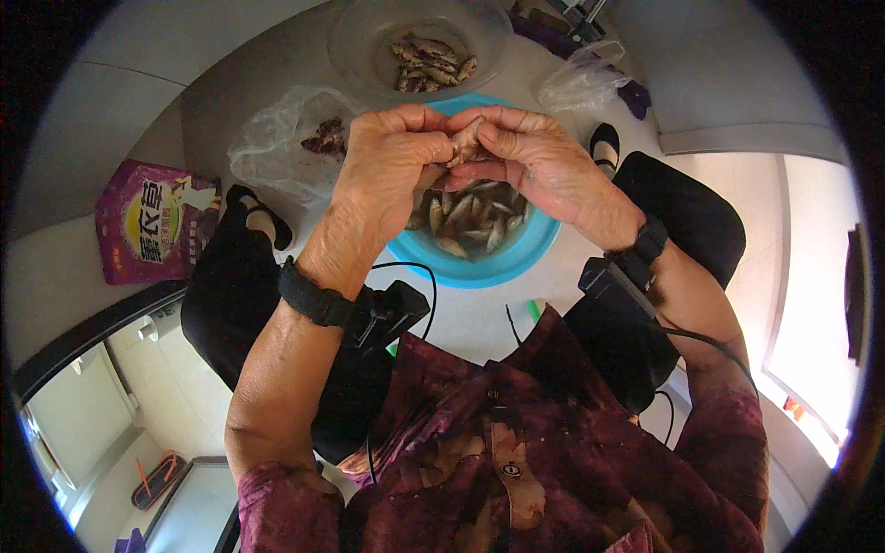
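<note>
Above a blue basin, my two hands meet over a small pale fish. My right hand is closed around it, with the thumb pressing on its side. The fingers of my left hand are bent and pinch at the fish's left end, which they partly hide. Beneath them, several small silvery fish lie in cloudy water in the basin. Just beyond the basin stands a clear plastic bowl with several brownish, reddish-stained fish in it.
A clear plastic bag holding dark red scraps lies left of the basin. A purple package stands farther left. Another crumpled clear bag is at the far right. My knees flank the basin, and cables hang from both wrist straps.
</note>
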Demonstrator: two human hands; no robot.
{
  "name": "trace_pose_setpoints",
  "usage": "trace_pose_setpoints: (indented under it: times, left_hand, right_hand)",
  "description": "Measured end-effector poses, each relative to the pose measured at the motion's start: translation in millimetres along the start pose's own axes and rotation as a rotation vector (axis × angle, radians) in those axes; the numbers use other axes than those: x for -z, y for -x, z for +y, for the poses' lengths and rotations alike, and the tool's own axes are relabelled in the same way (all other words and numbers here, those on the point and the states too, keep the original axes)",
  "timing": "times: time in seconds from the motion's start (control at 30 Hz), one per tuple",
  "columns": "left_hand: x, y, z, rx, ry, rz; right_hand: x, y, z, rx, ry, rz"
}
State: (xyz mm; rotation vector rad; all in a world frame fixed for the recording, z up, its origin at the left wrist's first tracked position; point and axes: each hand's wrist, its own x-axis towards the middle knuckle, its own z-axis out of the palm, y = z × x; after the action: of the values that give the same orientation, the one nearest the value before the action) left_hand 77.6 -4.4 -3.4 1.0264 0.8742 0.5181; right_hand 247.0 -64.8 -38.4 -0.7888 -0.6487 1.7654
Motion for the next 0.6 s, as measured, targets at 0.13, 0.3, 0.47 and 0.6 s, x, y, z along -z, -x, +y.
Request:
trace_pose_setpoints:
  times: [0.13,0.3,0.47,0.6]
  left_hand:
    - [1.0,0.3,-0.5,-0.002,0.011,-0.002]
    - [5.1,-1.2,3.5,0.020,0.068,-0.045]
    - [4.7,-0.5,5.9,0.010,0.038,-0.035]
    - [1.8,-3.0,5.1,-0.012,0.084,-0.032]
  right_hand:
    - [-0.6,0.8,-0.4,-0.006,-0.024,-0.006]
    - [-1.7,-0.1,-2.6,0.000,-0.005,-0.024]
    - [-3.3,-1.4,-4.5,0.033,-0.001,-0.004]
    - [-2.6,-1.7,-2.6,0.034,0.050,0.060]
